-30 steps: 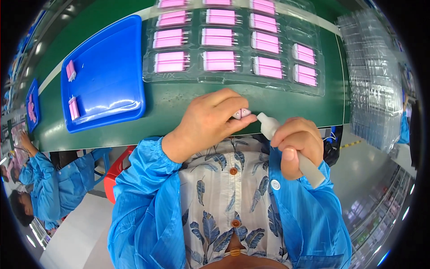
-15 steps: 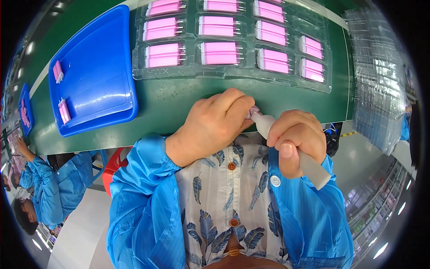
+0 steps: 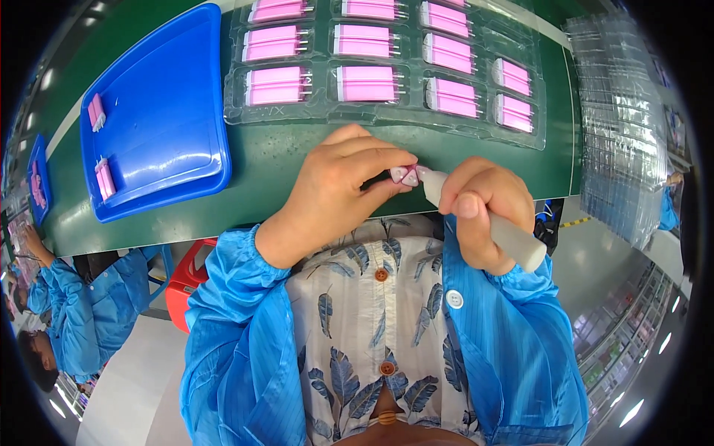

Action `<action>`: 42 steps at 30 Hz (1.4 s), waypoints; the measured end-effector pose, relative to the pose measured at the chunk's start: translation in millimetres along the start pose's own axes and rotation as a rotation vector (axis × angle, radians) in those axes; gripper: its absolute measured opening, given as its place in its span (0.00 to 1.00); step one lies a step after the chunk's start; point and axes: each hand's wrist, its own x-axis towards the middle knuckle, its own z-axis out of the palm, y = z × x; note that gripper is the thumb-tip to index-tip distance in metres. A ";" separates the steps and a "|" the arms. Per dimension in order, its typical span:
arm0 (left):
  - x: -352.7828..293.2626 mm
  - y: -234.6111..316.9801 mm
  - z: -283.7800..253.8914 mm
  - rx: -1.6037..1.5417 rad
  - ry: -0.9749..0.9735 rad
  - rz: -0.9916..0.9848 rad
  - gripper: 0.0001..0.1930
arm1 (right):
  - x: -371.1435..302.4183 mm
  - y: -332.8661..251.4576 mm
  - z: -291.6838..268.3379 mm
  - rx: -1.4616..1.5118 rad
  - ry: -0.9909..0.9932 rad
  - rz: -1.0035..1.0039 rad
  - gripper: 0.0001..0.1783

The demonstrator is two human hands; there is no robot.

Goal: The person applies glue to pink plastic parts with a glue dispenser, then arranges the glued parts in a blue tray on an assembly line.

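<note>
Hands flank the pink piece.

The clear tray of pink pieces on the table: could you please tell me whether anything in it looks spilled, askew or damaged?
Nothing stands out: the pink pieces in view lie in orderly columns in the clear tray, with none spilled, clearly askew or visibly broken.

Surroundings of the workstation, by clock position. 12 o'clock: green counter, pale line along its far side. Between 2 and 3: tall stack of clear plastic trays. 3: yellow-and-dark striped floor tape. 4: stocked shelving, blurred. 8: red seat; farther out, blue-jacketed co-worker. 9: small blue tray.
</note>
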 end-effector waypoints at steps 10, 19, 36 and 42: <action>-19.7 8.4 18.8 0.004 0.126 -0.033 0.21 | -11.3 -15.0 1.9 -0.050 -0.011 -0.125 0.13; -21.6 7.0 14.2 -0.039 0.123 -0.027 0.20 | -8.4 -14.6 2.2 -0.059 -0.093 0.033 0.11; -23.8 11.3 15.8 -0.070 0.095 -0.101 0.22 | -8.9 -18.5 8.3 -0.024 -0.176 -0.068 0.18; -12.3 11.1 17.4 0.056 -0.015 0.070 0.32 | -8.0 -16.8 -8.3 -0.021 -0.226 -0.065 0.13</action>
